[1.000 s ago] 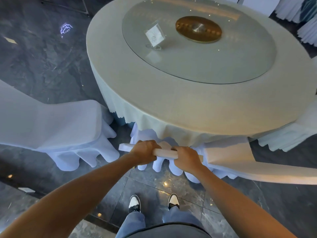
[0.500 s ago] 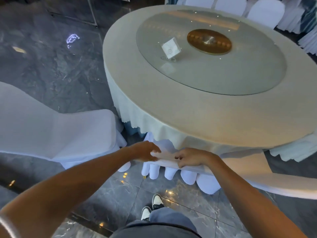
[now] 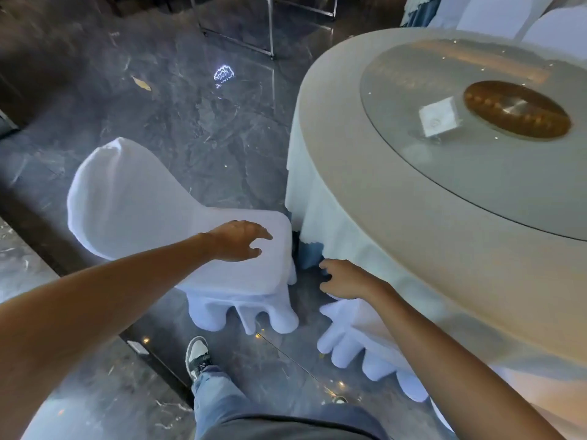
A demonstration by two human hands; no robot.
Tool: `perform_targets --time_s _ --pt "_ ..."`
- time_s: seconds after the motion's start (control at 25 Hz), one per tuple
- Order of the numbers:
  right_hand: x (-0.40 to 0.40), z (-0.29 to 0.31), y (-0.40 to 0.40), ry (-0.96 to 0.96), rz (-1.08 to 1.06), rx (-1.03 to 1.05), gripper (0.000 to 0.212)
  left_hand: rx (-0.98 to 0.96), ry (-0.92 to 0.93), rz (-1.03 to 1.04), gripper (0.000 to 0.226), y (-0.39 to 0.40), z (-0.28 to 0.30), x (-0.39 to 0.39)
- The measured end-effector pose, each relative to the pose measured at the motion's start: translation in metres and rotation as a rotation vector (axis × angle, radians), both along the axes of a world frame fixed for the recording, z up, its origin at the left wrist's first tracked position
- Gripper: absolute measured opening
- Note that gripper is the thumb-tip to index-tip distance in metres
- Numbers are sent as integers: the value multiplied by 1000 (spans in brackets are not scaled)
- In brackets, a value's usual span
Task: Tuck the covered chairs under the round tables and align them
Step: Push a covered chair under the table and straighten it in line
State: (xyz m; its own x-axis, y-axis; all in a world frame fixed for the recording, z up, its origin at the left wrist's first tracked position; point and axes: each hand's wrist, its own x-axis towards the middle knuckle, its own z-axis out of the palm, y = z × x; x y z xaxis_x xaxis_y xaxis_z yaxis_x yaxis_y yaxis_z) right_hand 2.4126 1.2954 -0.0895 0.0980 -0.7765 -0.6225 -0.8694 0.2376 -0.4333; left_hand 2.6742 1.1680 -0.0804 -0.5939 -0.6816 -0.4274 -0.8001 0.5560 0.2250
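No writing can be read. The left hand [image 3: 236, 241] is spread open over the white-covered chair [image 3: 158, 211]; the right hand [image 3: 344, 279] is held open beside the worktop [image 3: 365, 217] edge.

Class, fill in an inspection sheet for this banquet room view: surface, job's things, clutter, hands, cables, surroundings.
Surface: dark marble floor, glossy.
Job's things: untucked covered chair stands left of the round table; tucked chair skirt shows under the tablecloth edge.
Clutter: card holder on the glass turntable; scrap on the floor.
Hands: left hand open over the chair's seat; right hand open, empty, beside the tablecloth.
Cables: nothing seen.
Surroundings: metal frame; more covered chairs beyond.
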Motion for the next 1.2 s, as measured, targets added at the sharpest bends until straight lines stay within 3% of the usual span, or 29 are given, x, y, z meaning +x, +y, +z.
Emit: perform_targets --time_s 0.12,0.28,0.52,0.76,0.84,0.92,0.96,1.0,1.08,1.2 --pt "89 -13 -66 -24 -20 -43 59 -34 -12 -40 49 -75 -3 77" --pt "215 -17 -140 -63 -79 -35 81 -71 -16 -118 50 -163 6 179" --pt "375 -7 -221 -162 -112 -58 72 -108 -340 -344 74 -268 14 309" --pt "464 -22 -267 -191 -54 11 94 -267 -667 -545 73 -326 3 390" --pt "484 -27 -273 -187 -32 24 96 -256 -569 -589 63 -343 -10 406" --pt "495 -36 -271 -182 -27 24 92 -142 -256 -530 68 -359 -16 415" --pt "499 -40 -268 -188 -36 18 93 -188 -127 -612 67 -366 -24 419" --pt "503 -41 -264 -202 -45 -2 95 -306 0 -675 51 -366 -31 421" --pt "511 -46 -256 -189 -118 -79 100 -419 65 -817 31 -366 -35 408" --pt "522 -53 -252 -139 -259 -232 85 -257 -58 -875 23 -340 -25 374"
